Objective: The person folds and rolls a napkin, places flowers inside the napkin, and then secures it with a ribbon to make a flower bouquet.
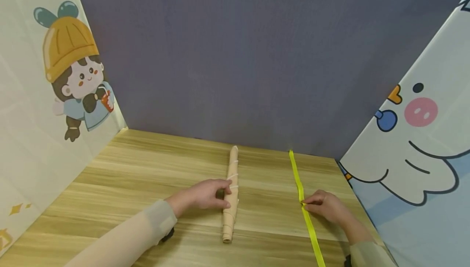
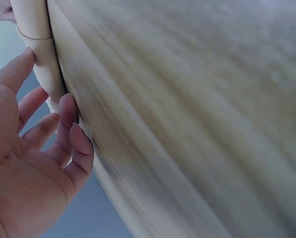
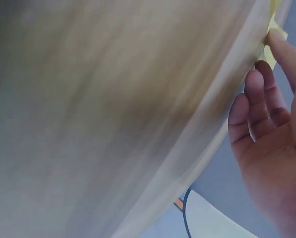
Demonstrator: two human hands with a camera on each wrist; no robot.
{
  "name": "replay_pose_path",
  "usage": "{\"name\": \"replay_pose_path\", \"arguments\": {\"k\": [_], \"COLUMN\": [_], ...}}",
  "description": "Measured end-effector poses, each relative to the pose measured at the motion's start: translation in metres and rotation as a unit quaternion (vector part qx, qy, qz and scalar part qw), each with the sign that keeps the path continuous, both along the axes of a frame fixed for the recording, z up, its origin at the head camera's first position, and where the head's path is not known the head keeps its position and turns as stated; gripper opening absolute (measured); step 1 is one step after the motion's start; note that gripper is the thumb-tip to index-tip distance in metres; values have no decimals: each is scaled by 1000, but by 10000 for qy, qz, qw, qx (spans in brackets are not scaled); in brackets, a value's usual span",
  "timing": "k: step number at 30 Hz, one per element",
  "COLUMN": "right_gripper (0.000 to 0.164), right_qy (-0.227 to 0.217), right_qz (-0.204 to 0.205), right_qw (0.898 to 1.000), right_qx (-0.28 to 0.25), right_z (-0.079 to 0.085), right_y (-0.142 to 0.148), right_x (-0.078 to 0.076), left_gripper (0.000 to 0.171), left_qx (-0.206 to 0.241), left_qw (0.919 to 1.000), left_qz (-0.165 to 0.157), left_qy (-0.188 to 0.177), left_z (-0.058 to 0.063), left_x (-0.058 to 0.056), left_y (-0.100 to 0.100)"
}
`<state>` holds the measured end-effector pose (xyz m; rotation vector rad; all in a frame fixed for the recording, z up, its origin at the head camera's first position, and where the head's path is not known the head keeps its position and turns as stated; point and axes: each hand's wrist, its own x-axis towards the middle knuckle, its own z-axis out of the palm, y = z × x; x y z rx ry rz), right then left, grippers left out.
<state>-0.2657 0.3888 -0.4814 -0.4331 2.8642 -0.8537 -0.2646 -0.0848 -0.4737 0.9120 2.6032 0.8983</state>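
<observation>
A slim beige roll of sheet material lies lengthwise on the wooden table, thin white cord showing across its upper half. My left hand grips it from the left side, with the thumb on the near part and the index finger farther up. In the left wrist view the thumb presses the beige roll while the other fingers curl beside it. To the right, a long flat yellow ribbon runs from the table's back edge towards me. My right hand pinches it near its middle between thumb and index finger.
The wooden table meets a dark grey panel at the back. White printed sheets flank it: a cartoon child on the left, a white cartoon animal on the right.
</observation>
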Motion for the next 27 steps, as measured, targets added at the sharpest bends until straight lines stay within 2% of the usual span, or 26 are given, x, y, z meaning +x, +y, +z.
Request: {"name": "replay_pose_path", "arguments": {"k": [4,8,12,18,25,27], "right_gripper": [11,11,14,18,24,25], "right_qy": [31,50,146,319,243,224], "right_qz": [92,236,218,76,20,35], "right_qw": [9999,9997,9990,9986,9988,9986], "right_qx": [67,-92,-349,-420,-424,-475], "right_z": [1,2,5,17,30,33], "right_y": [-8,-20,-36,-66,-98,-107], "right_x": [-4,-12,-21,-35,-53,-59], "left_gripper": [30,31,31,35,61,63], "left_qx": [54,135,174,197,172,158], "left_qw": [10000,9999,9998,9997,9998,9998], "left_qz": [8,22,28,21,37,25], "left_qy": [-30,-46,-69,-129,-103,-90], "left_z": [-1,0,0,0,0,0], "left_x": [0,0,-1,-1,-2,-2], "left_y": [0,1,1,1,1,1]}}
